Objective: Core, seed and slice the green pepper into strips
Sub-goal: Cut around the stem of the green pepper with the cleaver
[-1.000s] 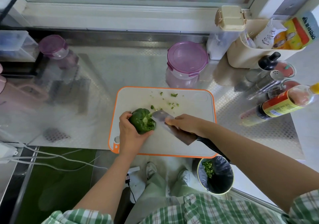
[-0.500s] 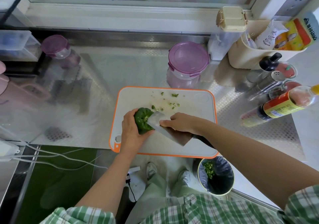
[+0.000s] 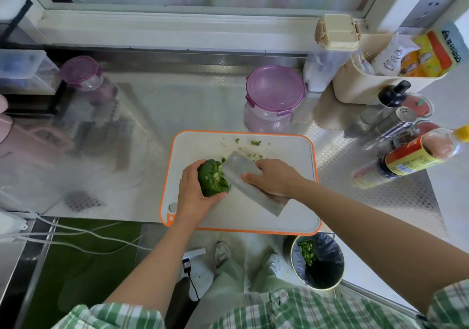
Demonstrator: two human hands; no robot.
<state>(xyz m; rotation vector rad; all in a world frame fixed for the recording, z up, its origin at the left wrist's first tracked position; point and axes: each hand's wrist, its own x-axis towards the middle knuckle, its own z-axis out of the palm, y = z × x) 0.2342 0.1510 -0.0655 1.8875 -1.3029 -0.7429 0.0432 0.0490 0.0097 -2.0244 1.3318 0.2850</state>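
A dark green pepper (image 3: 212, 177) lies on the white, orange-rimmed cutting board (image 3: 286, 217), its pale cut core facing right. My left hand (image 3: 193, 193) grips the pepper from the left and below. My right hand (image 3: 275, 177) holds a broad cleaver (image 3: 243, 176), fingers over the flat of the blade; the blade's far end touches the pepper's core side. Small green scraps (image 3: 255, 143) lie scattered on the board's far part.
A purple-lidded jar (image 3: 275, 95) stands just behind the board. Bottles and shakers (image 3: 406, 153) crowd the right counter, with a beige caddy (image 3: 368, 85) behind. A bin (image 3: 318, 262) holding green scraps sits on the floor below the board's right corner. Cables (image 3: 63, 237) hang at left.
The pepper has been turned, its cut core now showing to the right. The cleaver has shifted, its blade lying flatter against the core side. Both hands stay on the board.
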